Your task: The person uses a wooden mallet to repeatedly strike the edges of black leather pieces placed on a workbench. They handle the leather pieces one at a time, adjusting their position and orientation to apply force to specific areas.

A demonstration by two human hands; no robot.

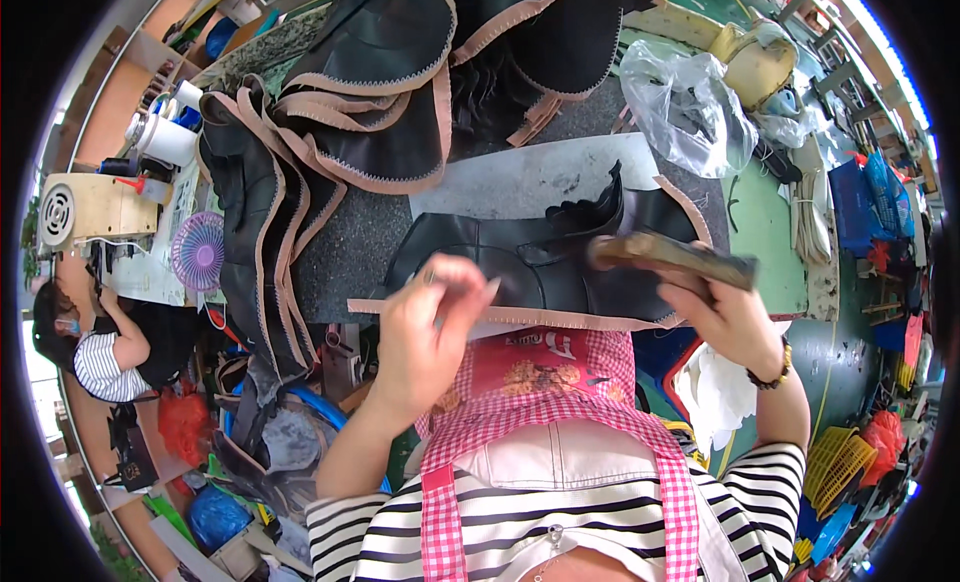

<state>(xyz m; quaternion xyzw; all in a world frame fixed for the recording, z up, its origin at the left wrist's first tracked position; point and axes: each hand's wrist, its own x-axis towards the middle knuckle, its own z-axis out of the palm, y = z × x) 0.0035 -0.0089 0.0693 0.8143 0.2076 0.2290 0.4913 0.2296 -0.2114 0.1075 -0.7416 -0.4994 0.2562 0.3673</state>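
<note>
Cluttered workshop surroundings ring a dark speckled work table [350, 244], seen from above by a person in a striped top and pink checked apron [560, 422]. At the table's near edge the left hand [430, 327] is closed into a narrow pinch, fingertips pressed together on something too small to make out, hovering just over the black leather piece [520, 267] that lies flat there. The right hand [725, 317] is wrapped around a worn wooden-looking tool [670, 254], whose far end rests over the same leather piece; what kind of tool it is stays hard to tell. The leather's tan-trimmed near edge runs along the table rim, touching the apron's top. Beyond the hands a pale grey sheet [530, 177] lies bare, the only open stretch of surface. Farther back and to the left, heaps of black leather pieces with tan stitched borders [350, 112] crowd the table and hang over its left side, hemming in the working spot. A crumpled clear plastic bag [685, 107] sits at the far right. Off the table to the left stand a small purple fan [198, 250] and white rolls [165, 137], with another person [100, 352] seated below them, partly cut off by the picture's rim.
</note>
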